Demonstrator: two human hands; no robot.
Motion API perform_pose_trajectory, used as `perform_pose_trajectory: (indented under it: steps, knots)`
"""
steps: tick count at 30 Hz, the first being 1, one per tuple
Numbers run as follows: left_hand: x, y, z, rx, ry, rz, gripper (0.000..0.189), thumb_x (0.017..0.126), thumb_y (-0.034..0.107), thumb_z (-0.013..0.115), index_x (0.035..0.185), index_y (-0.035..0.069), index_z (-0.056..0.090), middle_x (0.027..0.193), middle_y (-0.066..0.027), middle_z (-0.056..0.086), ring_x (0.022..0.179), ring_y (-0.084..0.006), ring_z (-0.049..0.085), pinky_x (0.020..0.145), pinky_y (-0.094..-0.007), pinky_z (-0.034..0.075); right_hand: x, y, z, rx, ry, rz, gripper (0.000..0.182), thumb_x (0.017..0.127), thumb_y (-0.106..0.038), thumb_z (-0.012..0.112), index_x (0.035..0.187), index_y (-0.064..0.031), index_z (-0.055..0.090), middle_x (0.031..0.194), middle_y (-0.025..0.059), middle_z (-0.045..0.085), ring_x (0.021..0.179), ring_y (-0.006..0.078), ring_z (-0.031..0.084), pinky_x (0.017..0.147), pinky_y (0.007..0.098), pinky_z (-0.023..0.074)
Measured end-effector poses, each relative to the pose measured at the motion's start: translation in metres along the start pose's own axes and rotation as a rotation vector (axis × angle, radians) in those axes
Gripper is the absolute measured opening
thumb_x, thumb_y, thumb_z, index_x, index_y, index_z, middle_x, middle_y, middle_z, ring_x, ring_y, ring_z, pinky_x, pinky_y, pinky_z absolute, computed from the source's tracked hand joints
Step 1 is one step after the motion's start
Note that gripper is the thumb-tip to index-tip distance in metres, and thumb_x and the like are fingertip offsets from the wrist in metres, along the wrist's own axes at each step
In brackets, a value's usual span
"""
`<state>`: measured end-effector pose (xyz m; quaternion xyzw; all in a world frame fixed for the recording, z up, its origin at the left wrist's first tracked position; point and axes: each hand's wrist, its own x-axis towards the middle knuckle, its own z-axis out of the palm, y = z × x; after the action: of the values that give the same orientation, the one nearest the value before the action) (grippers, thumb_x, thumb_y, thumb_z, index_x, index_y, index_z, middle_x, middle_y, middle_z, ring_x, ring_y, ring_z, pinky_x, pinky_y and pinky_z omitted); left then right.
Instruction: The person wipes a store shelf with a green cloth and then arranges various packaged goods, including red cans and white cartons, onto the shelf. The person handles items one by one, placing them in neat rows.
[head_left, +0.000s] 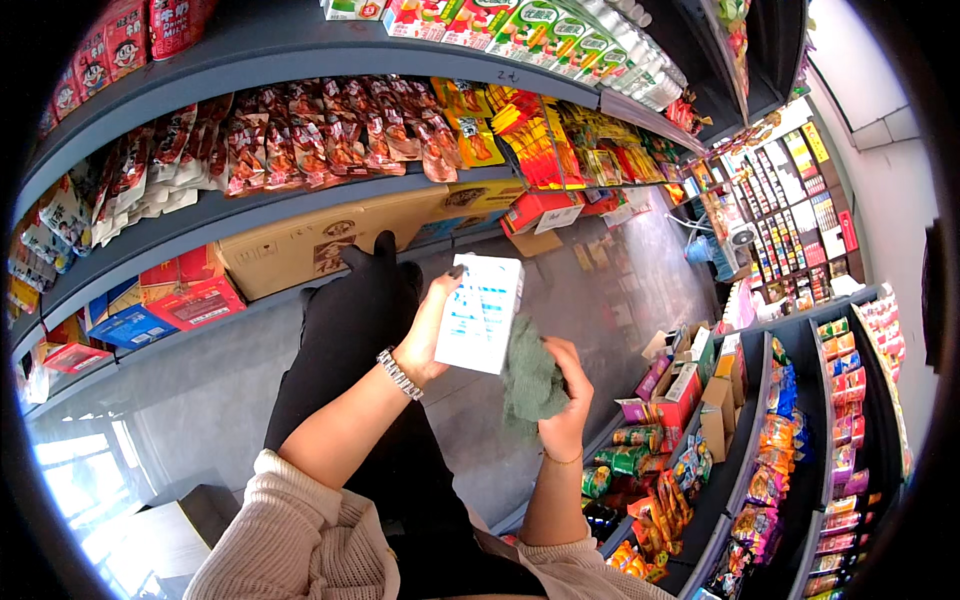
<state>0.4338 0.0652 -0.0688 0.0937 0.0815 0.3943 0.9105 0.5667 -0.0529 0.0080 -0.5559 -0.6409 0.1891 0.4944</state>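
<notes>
My left hand (429, 330) grips a white carton (480, 311) with blue printing along its left edge, the thumb lying over the upper corner. The carton is tilted a little, its broad printed face turned up towards me. In my right hand (568, 390) is a crumpled dark green cloth (534, 375), pressed against the lower right side of the carton. Some of the right fingers are hidden behind the cloth. Both hands are in front of my body, above the aisle floor (480, 420).
A shelf (210, 202) on the left bears vacuum-packed snacks (292, 142) and drink cartons (517, 30). Below it stands a large cardboard box (322, 240) beside a red box (191, 300). To the right, another shelf unit (750, 480) carries snack packets and cans (626, 459). A fan (742, 235) stands farther off.
</notes>
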Motion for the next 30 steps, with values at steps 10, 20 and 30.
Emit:
perform_pose_trajectory:
  steps: [10,20,30]
  knots:
    - [-0.009,-0.014,0.016,0.193,-0.18,-0.049,0.047,0.095,0.034,0.043,0.127,0.001,0.053,0.119,-0.0095,0.063,0.105,-0.0183,0.064,0.091,-0.0332,0.051,0.006,0.002,0.006,-0.138,0.343,0.008,0.048,0.074,-0.001,0.07,0.121,0.0025,0.058,0.119,0.0105,0.055,0.111,0.0229,0.054,0.096,0.0334,0.0416]
    - [0.0,-0.001,0.016,-0.168,-0.15,0.109,0.06,0.097,0.055,0.035,0.141,0.014,0.04,0.133,-0.0174,0.052,0.121,-0.0341,0.052,0.101,-0.049,0.043,0.004,-0.002,0.002,-0.141,0.024,-0.017,0.046,0.069,-0.001,0.072,0.114,-0.0002,0.063,0.114,0.0132,0.057,0.102,0.0263,0.058,0.088,0.0349,0.0462]
    - [0.0,0.005,0.012,0.138,0.089,0.225,0.055,0.1,0.02,0.042,0.151,0.016,0.023,0.138,-0.0096,0.046,0.122,-0.0242,0.051,0.104,-0.0432,0.04,-0.003,0.005,0.005,-0.182,0.245,-0.018,0.049,0.074,0.001,0.068,0.122,0.0006,0.059,0.119,0.0134,0.054,0.11,0.0247,0.055,0.094,0.0337,0.0435]
